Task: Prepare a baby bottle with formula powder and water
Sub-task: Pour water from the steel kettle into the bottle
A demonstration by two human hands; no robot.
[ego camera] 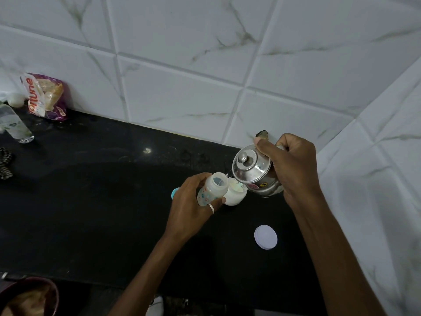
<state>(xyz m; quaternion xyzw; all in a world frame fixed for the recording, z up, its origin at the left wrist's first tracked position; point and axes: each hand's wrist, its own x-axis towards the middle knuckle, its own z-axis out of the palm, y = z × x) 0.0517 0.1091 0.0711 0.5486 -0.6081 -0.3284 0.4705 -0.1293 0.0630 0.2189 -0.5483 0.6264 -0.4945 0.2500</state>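
My left hand [190,199] grips a clear, printed baby bottle [211,189], open at the top and tilted toward the right. My right hand [289,165] holds a small steel kettle [255,172] with a knobbed lid, tipped so its spout sits at the bottle's mouth. Right behind the bottle stands an open white jar of formula powder [235,193] on the black counter [102,201]. The jar's white lid [265,237] lies flat on the counter nearer to me. A teal piece [174,193] peeks out behind my left hand.
A tiled wall [205,65] runs along the back and turns at the right corner. At the far left stand a food packet [46,98], a clear glass bottle [14,124] and a dark patterned item [5,164]. A maroon bowl [29,297] sits at the lower left edge.
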